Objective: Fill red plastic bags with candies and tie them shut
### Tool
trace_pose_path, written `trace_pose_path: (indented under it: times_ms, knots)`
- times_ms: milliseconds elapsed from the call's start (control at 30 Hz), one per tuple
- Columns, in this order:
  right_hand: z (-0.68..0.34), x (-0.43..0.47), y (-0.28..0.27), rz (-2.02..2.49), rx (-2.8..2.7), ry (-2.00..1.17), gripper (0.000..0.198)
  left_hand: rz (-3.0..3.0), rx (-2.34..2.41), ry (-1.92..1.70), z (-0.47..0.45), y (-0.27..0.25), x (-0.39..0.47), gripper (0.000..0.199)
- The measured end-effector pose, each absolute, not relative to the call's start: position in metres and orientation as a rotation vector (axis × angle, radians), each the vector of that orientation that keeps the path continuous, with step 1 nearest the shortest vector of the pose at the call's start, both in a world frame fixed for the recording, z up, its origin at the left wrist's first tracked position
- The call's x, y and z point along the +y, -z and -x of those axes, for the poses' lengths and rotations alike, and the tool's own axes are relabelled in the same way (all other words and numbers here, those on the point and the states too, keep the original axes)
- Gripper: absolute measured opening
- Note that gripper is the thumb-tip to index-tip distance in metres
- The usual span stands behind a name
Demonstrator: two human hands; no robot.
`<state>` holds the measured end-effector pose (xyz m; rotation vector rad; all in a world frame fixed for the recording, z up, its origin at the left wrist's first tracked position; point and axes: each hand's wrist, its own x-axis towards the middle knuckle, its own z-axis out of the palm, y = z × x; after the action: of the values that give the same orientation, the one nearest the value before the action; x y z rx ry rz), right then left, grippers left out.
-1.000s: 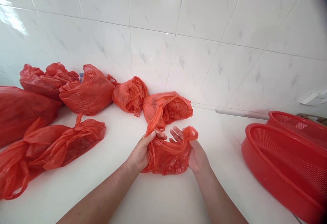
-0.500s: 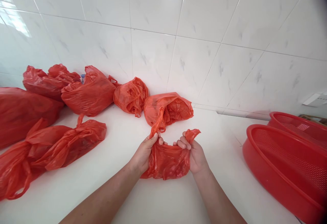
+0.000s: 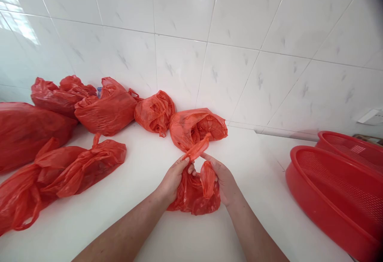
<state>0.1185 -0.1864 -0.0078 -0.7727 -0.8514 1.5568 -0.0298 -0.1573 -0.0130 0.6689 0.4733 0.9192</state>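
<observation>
A thin red plastic bag (image 3: 194, 198) lies on the white tabletop between my hands, its contents hidden. My left hand (image 3: 176, 176) is closed around one gathered handle, whose loose end sticks up and to the right past my thumb. On the other side, my right hand (image 3: 222, 178) holds the second handle, which droops in a fold over the bag's front. My right index finger points out toward the left handle's end. Just behind my hands sits a fuller red plastic bag (image 3: 182, 128) with its crumpled mouth facing right.
More filled red bags line the tiled wall (image 3: 179, 62), among them a round bundle (image 3: 152, 112) and a larger bag (image 3: 106, 112). Knotted bags (image 3: 86, 166) lie at left. Two red plastic baskets (image 3: 323, 202) with perforated walls stand at right.
My hands have come closer together. The left handle's end now points up to the right, and the right handle has folded down over the bag's front. My right index finger has stretched out.
</observation>
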Motion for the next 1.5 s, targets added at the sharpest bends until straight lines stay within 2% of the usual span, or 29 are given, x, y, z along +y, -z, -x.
trace_pose_path:
  times_ms: [233,300,400,433,467,567,600,700,900,933,1033,1200,1300,1400,1500]
  knots:
    - [-0.118,-0.185,0.013,0.858,-0.861,-1.509,0.027,-1.045,0.619,-0.894,0.024,0.017,-0.165,0.022]
    - [-0.118,-0.183,0.014,0.907,-0.833,-1.456,0.026,-1.177,0.649,-0.944,0.024,0.016,-0.17,0.038]
    - [-0.116,-0.183,0.014,1.013,-0.862,-1.337,0.029,-1.404,0.656,-1.027,0.023,0.012,-0.176,0.074]
    - [-0.115,-0.183,0.013,1.046,-0.887,-1.303,0.029,-1.449,0.663,-1.049,0.022,0.011,-0.178,0.08]
    - [-0.113,-0.183,0.013,1.071,-0.917,-1.274,0.028,-1.465,0.678,-1.068,0.021,0.01,-0.178,0.079]
    - [-0.111,-0.185,0.013,1.056,-1.016,-1.23,0.025,-1.4,0.695,-1.084,0.019,0.008,-0.176,0.039]
    - [-0.11,-0.185,0.013,1.021,-1.038,-1.239,0.024,-1.365,0.684,-1.07,0.018,0.008,-0.174,0.034]
    - [-0.11,-0.187,0.013,0.874,-0.994,-1.36,0.028,-1.245,0.675,-1.023,0.021,0.011,-0.165,0.041]
    - [-0.114,-0.191,0.006,0.736,-0.887,-1.641,0.06,-1.025,0.724,-0.923,0.027,0.018,-0.154,0.051]
    - [-0.115,-0.191,0.005,0.763,-0.94,-1.636,0.059,-0.988,0.737,-0.921,0.027,0.019,-0.154,0.05]
    - [-0.114,-0.191,0.005,0.89,-1.15,-1.494,0.038,-0.941,0.798,-0.957,0.027,0.017,-0.156,0.041]
    - [-0.112,-0.186,0.016,1.273,-1.293,-1.099,0.035,-1.145,0.816,-1.061,0.029,0.01,-0.163,0.029]
    - [-0.11,-0.185,0.021,1.43,-1.307,-0.933,0.022,-1.315,0.816,-1.098,0.027,0.005,-0.17,0.026]
    - [-0.108,-0.186,0.021,1.469,-1.297,-0.857,0.014,-1.469,0.806,-1.075,0.024,0.003,-0.175,0.023]
    - [-0.109,-0.186,0.018,1.385,-1.227,-0.901,0.016,-1.544,0.827,-1.041,0.023,0.005,-0.175,0.022]
